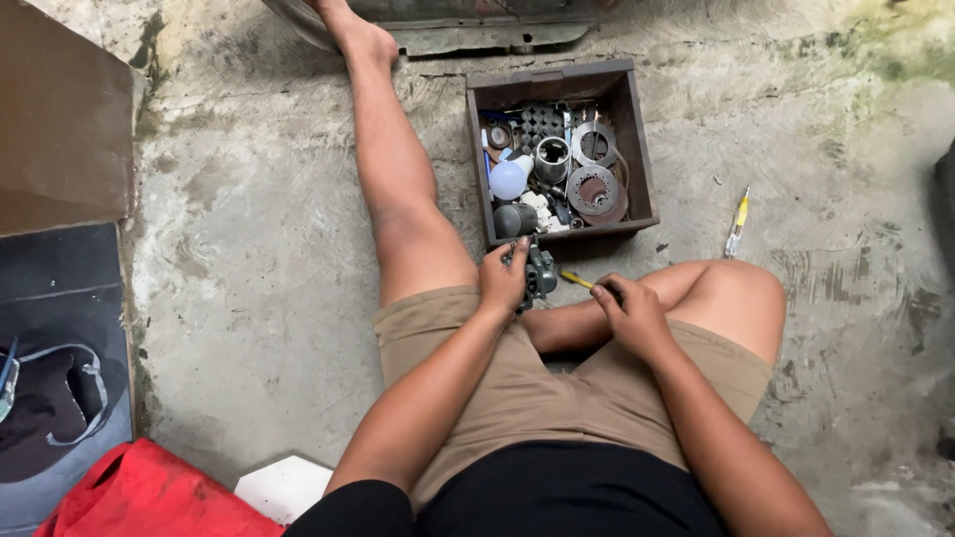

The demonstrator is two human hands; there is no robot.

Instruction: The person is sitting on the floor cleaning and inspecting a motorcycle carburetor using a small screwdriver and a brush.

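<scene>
Left hand clamps a small metal part; right hand grips a screwdriver aimed at it. Part is unsupported over the thigh; my read: a tip slip could jab the fingers or leg.

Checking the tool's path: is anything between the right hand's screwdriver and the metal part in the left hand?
Nothing visible. The left hand holds the grey metal part; the yellow-handled screwdriver in the right hand points at it across a bare gap above the legs.

Left hand gripping a small metal part, right hand on a yellow-handled screwdriver.
</scene>
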